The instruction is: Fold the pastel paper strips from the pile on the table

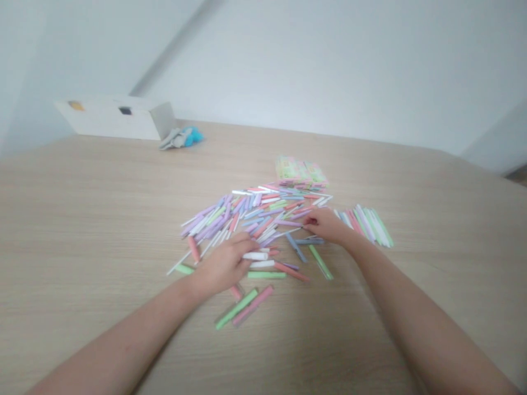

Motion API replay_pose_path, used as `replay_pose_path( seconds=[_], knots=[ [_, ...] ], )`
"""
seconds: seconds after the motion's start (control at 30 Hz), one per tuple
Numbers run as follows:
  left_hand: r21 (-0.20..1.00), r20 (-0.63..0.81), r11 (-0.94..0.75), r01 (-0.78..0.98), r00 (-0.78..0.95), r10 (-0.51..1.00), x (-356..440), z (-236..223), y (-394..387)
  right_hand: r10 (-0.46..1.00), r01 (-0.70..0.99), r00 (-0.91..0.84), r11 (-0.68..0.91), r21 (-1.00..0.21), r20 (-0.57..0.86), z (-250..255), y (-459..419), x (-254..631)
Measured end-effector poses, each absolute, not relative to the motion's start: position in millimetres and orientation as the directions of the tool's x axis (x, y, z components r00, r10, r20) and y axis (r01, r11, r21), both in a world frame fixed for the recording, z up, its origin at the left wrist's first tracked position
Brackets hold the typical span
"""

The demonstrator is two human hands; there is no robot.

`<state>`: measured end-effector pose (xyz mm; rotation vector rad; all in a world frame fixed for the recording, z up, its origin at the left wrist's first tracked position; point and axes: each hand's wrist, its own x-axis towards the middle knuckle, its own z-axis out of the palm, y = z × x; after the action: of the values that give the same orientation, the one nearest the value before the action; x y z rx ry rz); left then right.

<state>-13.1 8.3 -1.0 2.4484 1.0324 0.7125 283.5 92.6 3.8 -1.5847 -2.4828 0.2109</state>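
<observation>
1. Pale wood-grain tabletop [82, 230] bore a scattered pile of slim pastel sticks [251, 219].
2. Left hand [224, 266] lay curled on the pile's near edge, fingers bent over the sticks; any hold was unclear.
3. Right hand [329, 226] reached the pile's right edge, fingertips drawn together; whether they gripped anything was unclear.
4. Rectangular pastel-printed packet [300, 171] lay beyond the pile.

The desk [82, 230] is showing a smooth, matt wood-grain finish, the pastel paper tubes [255, 219] are looking matt and lightweight, and the card box [115, 119] is looking pretty plain and matt too.
</observation>
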Motion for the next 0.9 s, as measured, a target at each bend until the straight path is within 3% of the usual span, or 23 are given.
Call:
replay_pose_path(
  seconds=[0.47, 0.77, 0.9],
  knots=[
    [0.528, 0.322, -0.662, 0.531, 0.597, 0.735, -13.8, -3.3, 9.6, 0.87, 0.843, -0.476, 0.493, -0.214, 0.129, 1.3, 89.7, 273.6],
    [0.53, 0.321, -0.659, 0.533, 0.594, 0.738, -13.7, -7.5, 10.4, 0.882, 0.886, -0.352, 0.422, -0.193, 0.315, -2.9, 124.9, 280.8],
    [0.54, 0.313, -0.652, 0.532, 0.592, 0.742, -13.5, -7.4, 10.4, 0.862, 0.867, -0.409, 0.469, -0.169, 0.299, -13.8, 137.0, 271.4]
  ],
)
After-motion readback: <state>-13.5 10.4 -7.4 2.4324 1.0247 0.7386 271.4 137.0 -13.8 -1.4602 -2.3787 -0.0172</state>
